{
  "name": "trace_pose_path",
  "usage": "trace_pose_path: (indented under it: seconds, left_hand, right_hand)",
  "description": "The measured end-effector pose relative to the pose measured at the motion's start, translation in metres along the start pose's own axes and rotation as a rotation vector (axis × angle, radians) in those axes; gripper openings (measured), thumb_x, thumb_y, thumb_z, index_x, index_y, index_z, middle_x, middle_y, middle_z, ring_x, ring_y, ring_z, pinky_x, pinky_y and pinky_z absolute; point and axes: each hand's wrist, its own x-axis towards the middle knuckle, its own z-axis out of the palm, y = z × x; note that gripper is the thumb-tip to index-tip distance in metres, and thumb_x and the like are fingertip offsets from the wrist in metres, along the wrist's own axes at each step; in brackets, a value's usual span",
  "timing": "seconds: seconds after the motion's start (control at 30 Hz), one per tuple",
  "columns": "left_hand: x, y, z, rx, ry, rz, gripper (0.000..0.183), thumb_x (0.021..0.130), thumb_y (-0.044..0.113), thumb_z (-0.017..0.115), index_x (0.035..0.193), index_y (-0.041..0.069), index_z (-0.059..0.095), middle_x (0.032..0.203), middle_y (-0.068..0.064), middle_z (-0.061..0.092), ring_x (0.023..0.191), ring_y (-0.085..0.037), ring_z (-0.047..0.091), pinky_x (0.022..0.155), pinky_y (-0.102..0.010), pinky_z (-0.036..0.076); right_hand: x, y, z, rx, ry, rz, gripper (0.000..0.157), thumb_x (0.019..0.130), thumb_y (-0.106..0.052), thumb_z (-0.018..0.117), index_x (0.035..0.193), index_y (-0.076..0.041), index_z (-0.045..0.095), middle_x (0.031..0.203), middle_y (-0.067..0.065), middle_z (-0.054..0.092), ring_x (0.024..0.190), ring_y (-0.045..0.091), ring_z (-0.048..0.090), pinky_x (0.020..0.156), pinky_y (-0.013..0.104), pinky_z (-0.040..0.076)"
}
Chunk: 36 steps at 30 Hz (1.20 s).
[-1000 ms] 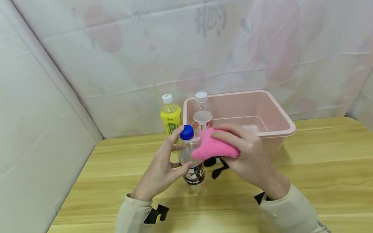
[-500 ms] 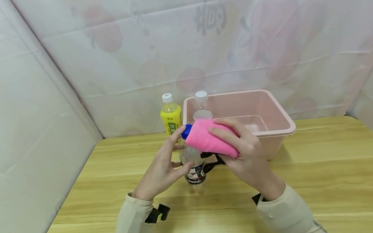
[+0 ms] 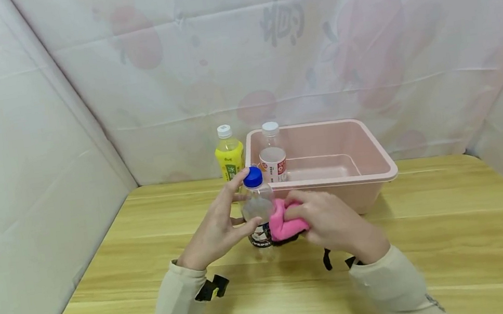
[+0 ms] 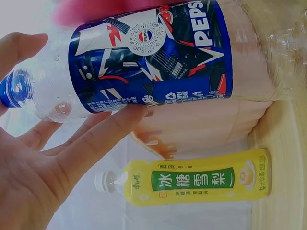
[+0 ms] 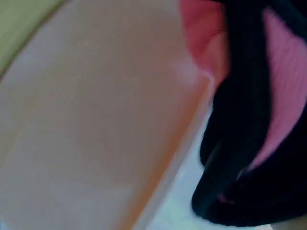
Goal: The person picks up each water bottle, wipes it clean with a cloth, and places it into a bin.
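Observation:
My left hand (image 3: pixel 215 229) holds a clear Pepsi bottle (image 3: pixel 258 209) upright on the table, index finger at its blue cap (image 3: pixel 252 177) and thumb across its side. The left wrist view shows the bottle's dark label (image 4: pixel 148 55) from close up, with fingers around the neck and body. In my right hand (image 3: pixel 334 220) is a bunched pink cloth (image 3: pixel 285 221) with black trim, pressed to the bottle's right side at label height. Close up in the right wrist view, the black trim (image 5: pixel 247 96) hangs in folds; the right fingers are mostly hidden there.
A pink plastic basin (image 3: pixel 367 179) stands behind my hands. A bottle with a white cap (image 3: pixel 270 128) stands upright inside its left end. Left of the basin is a yellow drink bottle (image 3: pixel 230 157). Fabric walls (image 3: pixel 204 79) enclose the wooden table (image 3: pixel 154 211) at the back and sides.
The pink cloth, first beside the bottle's shoulder, went up over the cap's right side, then came down to label height with my right hand. The left hand and bottle stayed nearly still.

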Motion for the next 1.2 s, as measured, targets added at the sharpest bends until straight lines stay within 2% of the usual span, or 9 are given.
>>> trace_pose_path:
  seconds: [0.13, 0.23, 0.4, 0.47, 0.6, 0.67, 0.73, 0.97, 1.2]
  left_hand:
    - [0.0, 0.0, 0.0, 0.003, 0.003, -0.001, 0.088, 0.089, -0.003, 0.075, 0.158, 0.014, 0.023, 0.151, -0.021, 0.039, 0.117, -0.038, 0.058, 0.067, -0.027, 0.061]
    - [0.0, 0.0, -0.001, 0.009, 0.003, 0.005, 0.087, 0.089, -0.003, 0.075, 0.158, 0.013, 0.024, 0.151, -0.021, 0.039, 0.117, -0.038, 0.059, 0.067, -0.027, 0.061]
    - [-0.001, 0.0, -0.002, 0.025, 0.008, -0.004, 0.088, 0.089, -0.003, 0.076, 0.158, 0.014, 0.024, 0.149, -0.02, 0.042, 0.116, -0.036, 0.06, 0.067, -0.027, 0.061]
    - [-0.001, 0.0, -0.002, 0.022, 0.01, -0.011, 0.089, 0.088, -0.003, 0.076, 0.158, 0.015, 0.024, 0.149, -0.02, 0.042, 0.116, -0.036, 0.06, 0.068, -0.028, 0.061]
    - [-0.001, 0.001, -0.002, 0.012, 0.007, -0.014, 0.088, 0.089, -0.003, 0.075, 0.158, 0.014, 0.024, 0.149, -0.02, 0.042, 0.116, -0.036, 0.06, 0.068, -0.028, 0.061]
    - [-0.001, 0.001, -0.002, 0.013, 0.005, -0.012, 0.088, 0.089, -0.003, 0.075, 0.158, 0.014, 0.024, 0.148, -0.02, 0.042, 0.116, -0.036, 0.06, 0.068, -0.028, 0.061]
    - [-0.001, 0.001, -0.002, 0.02, 0.005, -0.006, 0.088, 0.089, -0.003, 0.075, 0.158, 0.014, 0.024, 0.147, -0.021, 0.043, 0.116, -0.036, 0.06, 0.068, -0.027, 0.061]
    - [-0.002, 0.0, -0.002, -0.013, -0.003, -0.002, 0.088, 0.089, -0.004, 0.074, 0.159, 0.014, 0.024, 0.149, -0.021, 0.041, 0.117, -0.037, 0.059, 0.068, -0.029, 0.062]
    - [-0.002, -0.002, -0.002, -0.029, -0.001, 0.013, 0.088, 0.089, -0.006, 0.073, 0.158, 0.013, 0.023, 0.15, -0.022, 0.039, 0.118, -0.039, 0.059, 0.067, -0.029, 0.062]
  right_hand:
    - [0.001, -0.007, 0.018, -0.042, -0.248, 0.072, 0.035, 0.068, 0.015, 0.069, 0.083, -0.015, 0.077, 0.091, -0.001, 0.063, 0.073, 0.016, 0.059, 0.066, 0.035, 0.056]
    - [0.001, -0.013, 0.033, -0.09, -0.357, 0.093, 0.029, 0.069, 0.013, 0.072, 0.074, -0.016, 0.07, 0.081, -0.004, 0.058, 0.063, 0.012, 0.051, 0.057, 0.031, 0.051]
    - [0.0, -0.018, 0.043, -0.154, -0.378, 0.099, 0.033, 0.071, 0.011, 0.074, 0.067, -0.017, 0.057, 0.072, -0.007, 0.052, 0.056, 0.011, 0.042, 0.049, 0.028, 0.042]
    - [0.0, -0.017, 0.041, -0.141, -0.374, 0.096, 0.032, 0.07, 0.012, 0.074, 0.067, -0.017, 0.06, 0.073, -0.008, 0.052, 0.057, 0.011, 0.045, 0.05, 0.028, 0.044]
    - [0.001, -0.012, 0.032, -0.083, -0.369, 0.091, 0.031, 0.07, 0.012, 0.072, 0.077, -0.018, 0.074, 0.078, -0.008, 0.056, 0.064, 0.012, 0.053, 0.055, 0.03, 0.048]
    - [0.001, -0.01, 0.025, -0.058, -0.326, 0.095, 0.036, 0.069, 0.012, 0.071, 0.086, -0.019, 0.079, 0.082, -0.007, 0.059, 0.067, 0.013, 0.055, 0.056, 0.03, 0.049]
    - [0.002, -0.009, 0.018, -0.059, -0.239, 0.084, 0.04, 0.067, 0.012, 0.071, 0.091, -0.019, 0.08, 0.087, -0.005, 0.061, 0.07, 0.015, 0.058, 0.057, 0.031, 0.051]
    - [0.004, -0.01, 0.006, -0.071, 0.26, 0.01, 0.051, 0.059, 0.016, 0.07, 0.101, -0.011, 0.078, 0.107, 0.008, 0.069, 0.09, 0.028, 0.068, 0.065, 0.043, 0.059]
    - [0.009, -0.014, 0.001, -0.015, 0.563, -0.082, 0.047, 0.061, 0.018, 0.063, 0.101, -0.001, 0.077, 0.11, 0.02, 0.069, 0.096, 0.038, 0.068, 0.078, 0.053, 0.06]
